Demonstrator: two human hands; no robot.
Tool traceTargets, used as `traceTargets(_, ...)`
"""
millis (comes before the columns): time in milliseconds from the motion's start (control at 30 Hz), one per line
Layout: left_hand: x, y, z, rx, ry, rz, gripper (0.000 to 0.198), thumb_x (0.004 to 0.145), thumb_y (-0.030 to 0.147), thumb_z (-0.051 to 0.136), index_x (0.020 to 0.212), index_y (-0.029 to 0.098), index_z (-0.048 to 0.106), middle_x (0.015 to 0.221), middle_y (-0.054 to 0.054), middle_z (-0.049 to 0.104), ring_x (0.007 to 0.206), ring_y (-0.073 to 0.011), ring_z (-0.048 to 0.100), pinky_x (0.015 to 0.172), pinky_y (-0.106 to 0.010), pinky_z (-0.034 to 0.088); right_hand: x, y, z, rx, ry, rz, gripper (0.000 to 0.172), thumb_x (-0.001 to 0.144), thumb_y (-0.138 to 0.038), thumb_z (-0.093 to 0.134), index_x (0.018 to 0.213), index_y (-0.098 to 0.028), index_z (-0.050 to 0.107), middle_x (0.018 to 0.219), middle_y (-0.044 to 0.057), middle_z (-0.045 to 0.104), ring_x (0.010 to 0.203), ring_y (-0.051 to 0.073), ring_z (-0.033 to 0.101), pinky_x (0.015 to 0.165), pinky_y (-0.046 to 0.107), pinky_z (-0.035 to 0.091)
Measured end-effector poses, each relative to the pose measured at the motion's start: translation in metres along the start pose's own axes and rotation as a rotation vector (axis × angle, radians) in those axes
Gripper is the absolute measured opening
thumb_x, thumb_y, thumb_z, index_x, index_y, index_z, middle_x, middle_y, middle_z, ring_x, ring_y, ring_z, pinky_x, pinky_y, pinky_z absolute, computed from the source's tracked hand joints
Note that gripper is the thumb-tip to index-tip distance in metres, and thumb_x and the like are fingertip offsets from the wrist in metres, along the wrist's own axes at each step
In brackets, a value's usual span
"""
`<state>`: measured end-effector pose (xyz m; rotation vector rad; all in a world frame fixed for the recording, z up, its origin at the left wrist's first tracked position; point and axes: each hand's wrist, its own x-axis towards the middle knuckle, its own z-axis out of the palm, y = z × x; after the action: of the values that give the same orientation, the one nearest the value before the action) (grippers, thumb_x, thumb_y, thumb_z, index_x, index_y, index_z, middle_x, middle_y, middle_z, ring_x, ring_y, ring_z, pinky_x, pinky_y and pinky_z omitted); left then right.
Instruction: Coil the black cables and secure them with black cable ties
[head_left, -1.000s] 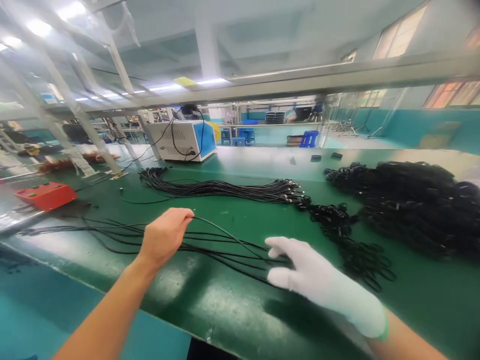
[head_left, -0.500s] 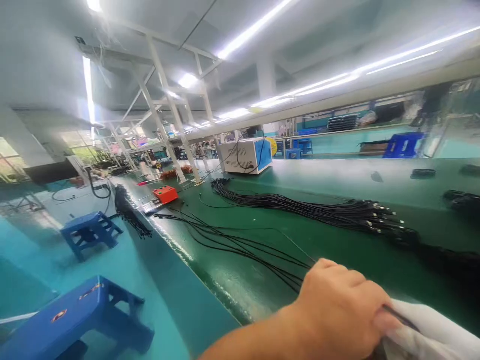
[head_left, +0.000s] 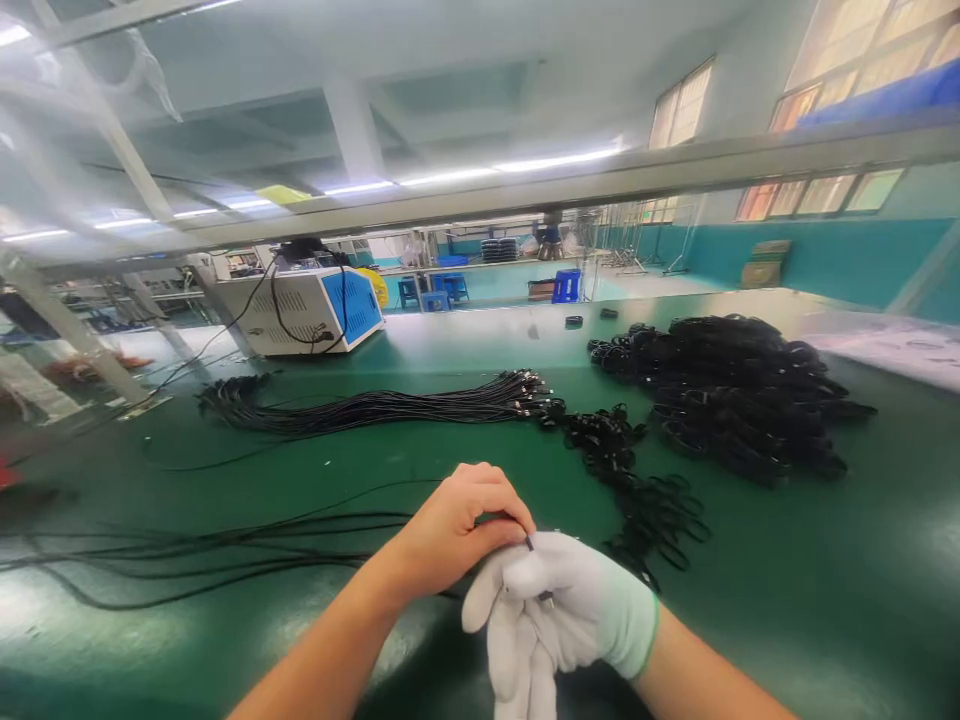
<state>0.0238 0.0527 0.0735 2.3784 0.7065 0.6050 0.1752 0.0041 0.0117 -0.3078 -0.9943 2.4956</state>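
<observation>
My bare left hand is closed, pinching a black cable between thumb and fingers. Directly against it, my right hand, in a white glove with a pale green cuff, grips the same cable between thumb and forefinger; its other fingers hang down loosely. A small metal-tipped plug shows below the gloved thumb. Several loose black cables run left from under my hands across the green tabletop. Beyond them lies a long bundle of black cables, its shiny plugs toward the right.
Small black loops lie scattered to the right of my hands. A large heap of coiled black cables sits behind them. At the back left stands a white and blue machine with wires. A metal shelf beam spans above the table.
The view has swung right, bringing the cable heap and both hands into fuller sight. The red box has nearly left at the left edge. Both hands remain close together.
</observation>
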Motion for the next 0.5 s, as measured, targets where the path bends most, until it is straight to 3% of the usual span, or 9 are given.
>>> traceTargets(100,0.000,-0.014,0.012,0.114,0.038,-0.021,0.023,0.086,0.023,0.050,0.095,0.032,0.069,0.085,0.003,0.070,0.083,-0.0190,0.060,0.082,-0.030,0.042,-0.006,-0.001,-0.002,-0.004,0.040,-0.109,0.033,0.083,-0.033,0.039,0.099,-0.009,0.055,0.071,0.010,0.066,0.074,0.026,0.067,0.078,0.047,0.044)
traceTargets(167,-0.003,-0.027,0.016,0.326,0.087,-0.093,0.030,0.090,0.024,0.040,0.106,0.030,0.065,0.092,0.001,0.069,0.085,-0.0196,0.060,0.080,-0.032,0.043,-0.012,-0.007,-0.003,0.036,0.083,-0.270,0.034,0.081,-0.043,0.048,0.095,-0.013,0.054,0.072,0.007,0.067,0.072,0.026,0.067,0.074,0.048,0.046)
traceTargets(233,-0.009,-0.039,0.019,0.559,0.148,-0.186,0.033,0.091,0.023,0.033,0.102,0.023,0.065,0.090,-0.003,0.069,0.083,-0.0218,0.060,0.076,-0.035,0.045,-0.018,-0.018,-0.005,0.139,0.123,-0.476,0.034,0.077,-0.049,0.057,0.091,-0.018,0.052,0.071,0.001,0.066,0.069,0.021,0.066,0.069,0.042,0.048)
traceTargets(333,-0.024,-0.046,0.029,0.731,0.172,-0.254,0.035,0.092,0.022,0.030,0.089,0.021,0.064,0.080,-0.004,0.067,0.073,-0.0200,0.061,0.065,-0.031,0.045,-0.028,-0.038,-0.009,0.268,0.116,-0.749,0.020,0.082,-0.041,0.059,0.089,-0.023,0.054,0.067,-0.007,0.061,0.061,0.010,0.059,0.066,0.029,0.048)
traceTargets(400,-0.037,-0.044,0.042,0.786,0.159,-0.215,0.032,0.092,0.021,0.031,0.087,0.024,0.062,0.077,0.000,0.065,0.065,-0.0159,0.061,0.056,-0.025,0.041,-0.034,-0.048,-0.013,0.260,0.107,-0.823,0.015,0.089,-0.035,0.051,0.094,-0.022,0.057,0.072,-0.006,0.062,0.065,0.009,0.059,0.074,0.031,0.049)
traceTargets(500,-0.055,-0.036,0.063,0.938,0.209,-0.032,0.027,0.089,0.018,0.036,0.082,0.027,0.060,0.069,0.003,0.062,0.058,-0.0142,0.059,0.051,-0.024,0.037,-0.036,-0.053,-0.023,0.228,0.184,-0.808,0.024,0.092,-0.033,0.045,0.108,-0.020,0.057,0.095,0.000,0.068,0.088,0.016,0.063,0.094,0.042,0.042)
